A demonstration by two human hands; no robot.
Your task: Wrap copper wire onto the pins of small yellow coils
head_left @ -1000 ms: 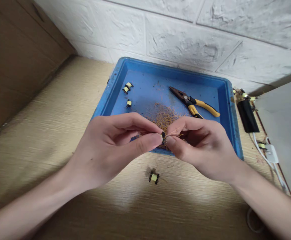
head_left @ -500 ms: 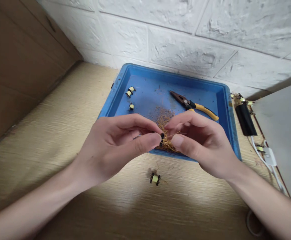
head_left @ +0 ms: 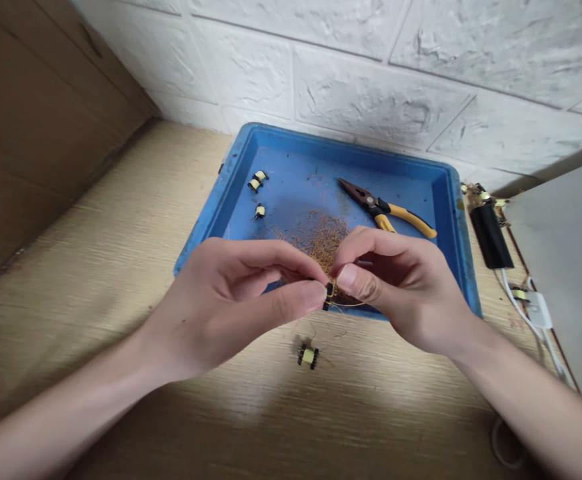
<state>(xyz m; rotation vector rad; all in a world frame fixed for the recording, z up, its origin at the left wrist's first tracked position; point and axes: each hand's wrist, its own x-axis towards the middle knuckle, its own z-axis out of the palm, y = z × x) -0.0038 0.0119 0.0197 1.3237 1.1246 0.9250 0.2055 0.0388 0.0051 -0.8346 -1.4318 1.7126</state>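
Coil is pinched in the left hand; just beside, the right hand pinches its wire, maybe wrapping it, which needs gentle pulling.

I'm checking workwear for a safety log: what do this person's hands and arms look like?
The left hand and right hand are ungloved; no ring, watch or bracelet shows. No sleeve shows on the left forearm or right forearm.

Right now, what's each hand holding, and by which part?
Left hand: small component, pinched behind its exposed black end. Right hand: apparently fine wire by that end; exact grip hidden.
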